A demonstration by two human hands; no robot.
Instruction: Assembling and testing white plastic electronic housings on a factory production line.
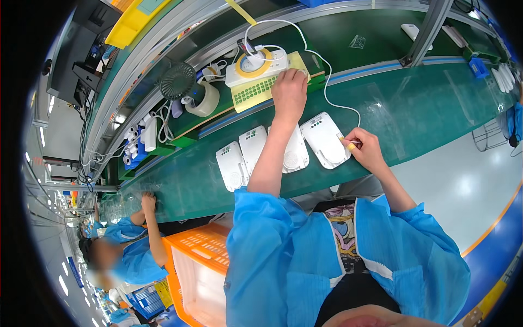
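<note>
Several flat white devices with rounded corners lie in a row on the green bench. At the right-hand white device (pixel 326 140), my right hand (pixel 364 150) pinches the plug end of a white cable (pixel 328 90) against its right edge. Yellow tape wraps a finger of that hand. My left hand (pixel 290 97) reaches across the row to the yellow sheet of round green stickers (pixel 254 94), its fingers bent together at the sheet's right part. What those fingertips hold, if anything, is hidden. Just behind them stands a white power strip (pixel 256 66) with a roll of yellow tape on it.
A small dark fan (pixel 178 82) on a white base stands left of the sheet. An orange crate (pixel 199 245) is by my left side. Further left, a co-worker's arm (pixel 155 234) rests at the bench (pixel 425 114). A metal post (pixel 430 32) rises at the back right.
</note>
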